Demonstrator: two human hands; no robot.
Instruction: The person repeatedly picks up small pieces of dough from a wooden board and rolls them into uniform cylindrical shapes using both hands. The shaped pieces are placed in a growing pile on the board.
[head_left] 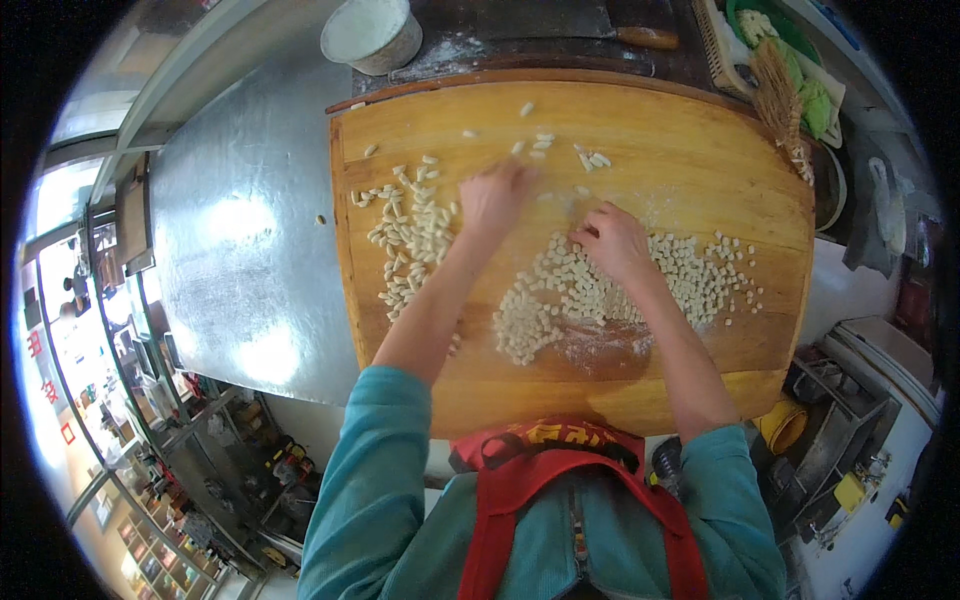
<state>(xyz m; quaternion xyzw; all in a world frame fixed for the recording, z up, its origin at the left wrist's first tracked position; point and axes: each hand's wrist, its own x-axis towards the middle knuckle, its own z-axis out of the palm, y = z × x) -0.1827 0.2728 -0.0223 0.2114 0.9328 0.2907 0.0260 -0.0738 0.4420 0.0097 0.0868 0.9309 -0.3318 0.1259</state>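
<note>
A white bowl (372,33) is sitting beyond the far edge of the work surface, on a dark flour-dusted counter (460,45). A cleaver (575,22) with a wooden handle is lying beside it. To the right, a basket (718,50) is holding green vegetables (812,100). A steel tabletop (240,240) is gleaming on the left.

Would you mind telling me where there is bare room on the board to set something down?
The wooden board is bare along its right far corner and its near edge. The steel counter to the left is free too. The middle is crowded: dough pieces around the left hand and right hand.
</note>
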